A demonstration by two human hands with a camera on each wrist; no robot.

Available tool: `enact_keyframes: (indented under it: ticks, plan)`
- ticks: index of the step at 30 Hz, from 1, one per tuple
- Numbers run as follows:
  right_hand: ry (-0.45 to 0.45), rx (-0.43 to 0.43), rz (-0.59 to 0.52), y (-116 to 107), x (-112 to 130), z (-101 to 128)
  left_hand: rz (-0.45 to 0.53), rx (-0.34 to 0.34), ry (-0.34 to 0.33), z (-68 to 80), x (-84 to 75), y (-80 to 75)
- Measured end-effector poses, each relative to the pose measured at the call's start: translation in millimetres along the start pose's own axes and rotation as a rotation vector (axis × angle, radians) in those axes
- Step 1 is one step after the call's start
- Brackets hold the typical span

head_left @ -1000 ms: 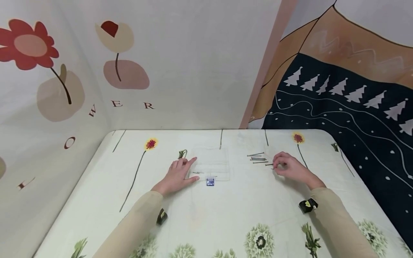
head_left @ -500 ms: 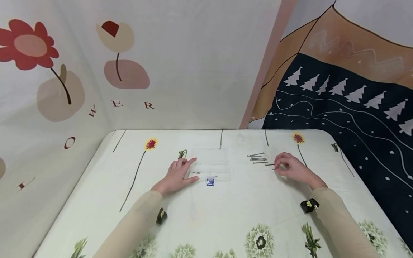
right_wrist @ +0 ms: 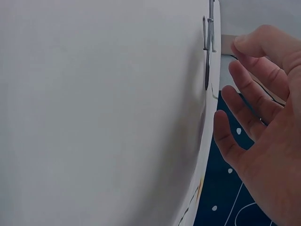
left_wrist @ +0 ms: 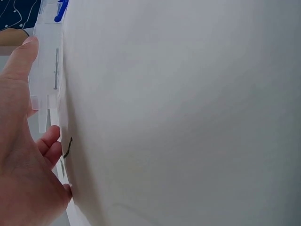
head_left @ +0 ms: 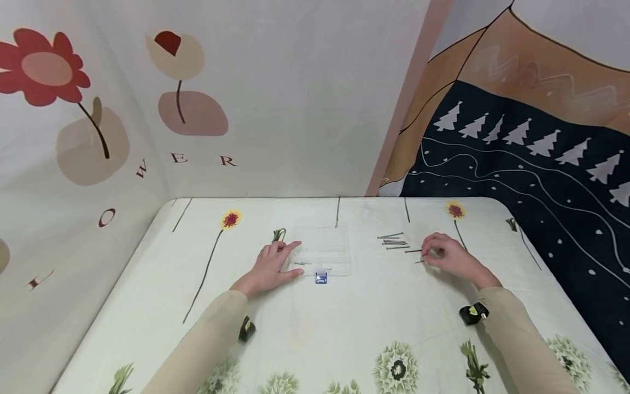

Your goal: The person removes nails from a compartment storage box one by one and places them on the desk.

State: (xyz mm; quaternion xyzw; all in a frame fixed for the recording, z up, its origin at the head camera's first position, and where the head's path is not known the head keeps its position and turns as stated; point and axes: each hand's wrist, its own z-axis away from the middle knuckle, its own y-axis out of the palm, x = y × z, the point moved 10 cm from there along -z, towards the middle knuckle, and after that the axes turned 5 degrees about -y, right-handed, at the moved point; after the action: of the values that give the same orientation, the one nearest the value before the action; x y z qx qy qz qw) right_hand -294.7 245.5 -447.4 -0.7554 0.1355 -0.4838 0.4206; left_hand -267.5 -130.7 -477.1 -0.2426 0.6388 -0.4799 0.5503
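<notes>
A clear plastic box with a blue clasp at its near edge lies mid-table. My left hand rests at its left side, thumb and index finger spread along the edge. A few thin nails show inside the box, also as a nail in the left wrist view. My right hand is low over the table beside several loose nails, thumb and index tips close together. Just below those fingertips is one short nail. In the right wrist view, nothing shows between the fingers.
A white flowered cloth covers the table, whose back edge meets a printed curtain. A dark curtain with white trees hangs at the right. Black wrist devices sit below both sleeves.
My right hand has drawn slightly right and towards me, away from the pile. The short nail by its fingertips now shows more fully. My left hand and the box have stayed put.
</notes>
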Motion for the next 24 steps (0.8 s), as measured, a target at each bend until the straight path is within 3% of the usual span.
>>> enact_keyframes:
  ticks: [8, 17, 20, 24]
  plan:
    - [0.034, 0.0, -0.034, -1.6, -2.3, 2.3, 0.006, -0.001, -0.002, -0.6, 0.7, 0.4]
    - [0.033, -0.06, -0.046, -4.2, -3.0, 3.9, 0.014, -0.006, -0.001, -1.3, -1.8, 1.0]
    - [0.019, -0.068, -0.075, -2.0, 7.3, 1.7, 0.014, -0.008, -0.003, -1.1, -1.7, 0.7]
    - [-0.029, -0.048, -0.109, 0.4, 38.7, -4.7, 0.011, -0.008, -0.007, -0.8, -0.7, 0.4]
